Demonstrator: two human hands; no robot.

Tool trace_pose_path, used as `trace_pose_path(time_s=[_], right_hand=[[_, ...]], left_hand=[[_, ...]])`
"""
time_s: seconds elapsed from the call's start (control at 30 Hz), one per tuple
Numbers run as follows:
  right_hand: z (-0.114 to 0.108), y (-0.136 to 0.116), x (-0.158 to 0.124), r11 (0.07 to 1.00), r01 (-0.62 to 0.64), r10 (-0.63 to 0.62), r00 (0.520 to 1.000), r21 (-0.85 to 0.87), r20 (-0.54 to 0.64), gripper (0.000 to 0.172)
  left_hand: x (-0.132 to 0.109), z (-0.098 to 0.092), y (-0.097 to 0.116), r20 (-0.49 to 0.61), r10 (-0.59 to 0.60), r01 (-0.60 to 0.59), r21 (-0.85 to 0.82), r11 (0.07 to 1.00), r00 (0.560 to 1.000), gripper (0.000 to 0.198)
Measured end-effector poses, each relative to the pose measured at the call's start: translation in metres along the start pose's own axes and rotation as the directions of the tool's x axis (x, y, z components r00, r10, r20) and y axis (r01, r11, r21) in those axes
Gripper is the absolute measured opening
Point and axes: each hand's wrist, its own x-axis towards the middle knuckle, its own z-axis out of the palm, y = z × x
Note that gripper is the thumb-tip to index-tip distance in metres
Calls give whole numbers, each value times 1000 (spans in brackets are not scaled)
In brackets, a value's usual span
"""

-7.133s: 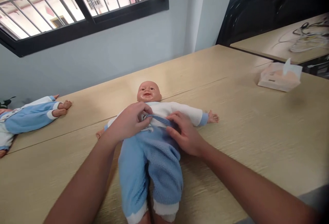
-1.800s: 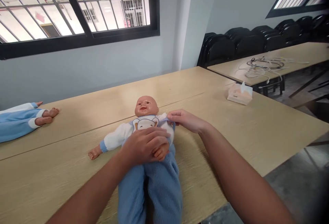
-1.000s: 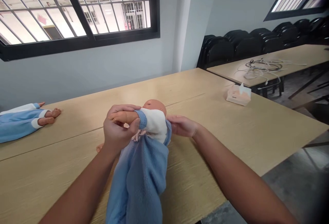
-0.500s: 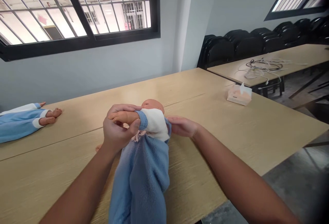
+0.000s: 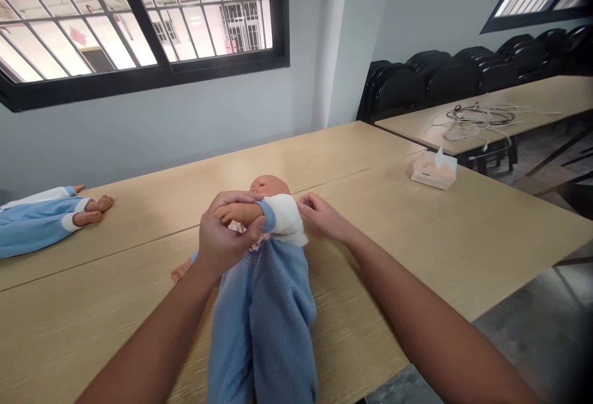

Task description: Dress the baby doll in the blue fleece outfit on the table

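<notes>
The left hand (image 5: pixel 222 237) is clamped on the doll (image 5: pixel 273 268)'s forearm. The right hand (image 5: pixel 322 218) touches its shoulder, fingertips hidden behind the sleeve; grip unclear.

Face: the plastic baby doll (image 5: pixel 278 280) in a white top and blue fleece trousers lies turned on its side, so only part of its head shows behind its raised arm.
Forearm: largely covered by the left hand (image 5: pixel 227 240) closed round it.
Legs: cut off by the bottom edge.
Right hand (image 5: pixel 319 215): its fingertips are at the white sleeve, and it is unclear whether they pinch cloth.
Second blue-and-white clothed doll (image 5: pixel 41 222): cut by the left edge, with only the legs and one sleeve showing.
Pale cardboard tissue box (image 5: pixel 434 170): its print is too small to read.
Tangle of black and white cables (image 5: pixel 482 117): the single leads are too small to tell apart.
</notes>
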Motion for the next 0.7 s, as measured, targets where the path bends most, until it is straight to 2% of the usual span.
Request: trace_pose_path(time_s=[0.03,0.07,0.1,0.13,0.17,0.2,0.37,0.47,0.63,0.7], right_hand=[[-3,-6,-3,1000,21,-21,1000,-5,-20,43],[-5,-12,-7,1000,27,-27,998,5,49,44],[-6,-19,-12,1000,20,-23,983,19,181,45],[-6,-25,-16,1000,7,-14,945,25,328,44],[-5,-30,-20,1000,5,-12,904,17,428,41],[-2,-34,-23,1000,20,-14,882,-8,471,39],[6,-39,-24,973,93,5,908,-213,420,21],[-1,-38,-23,972,59,60,872,-226,486,24],[-18,-33,-23,990,-90,140,777,-112,614,25],[-24,-27,-20,985,-97,166,766,-143,621,25]], left_hand=[[-1,1,0,-10,-17,17,22,1000,1000,33],[-3,3,-1,-18,-28,29,44,999,999,34],[-4,4,-1,-24,-34,36,66,997,999,35],[-5,5,0,-28,-34,37,87,995,999,35],[-5,7,0,-30,-30,33,109,994,999,35],[-5,8,1,-30,-19,23,129,991,999,35],[-3,11,3,-15,68,-63,216,974,998,31],[-3,11,1,-15,75,-70,231,970,997,31],[-5,10,-5,-30,32,-27,152,988,999,31],[-7,12,-8,-28,26,-23,116,993,999,30]])
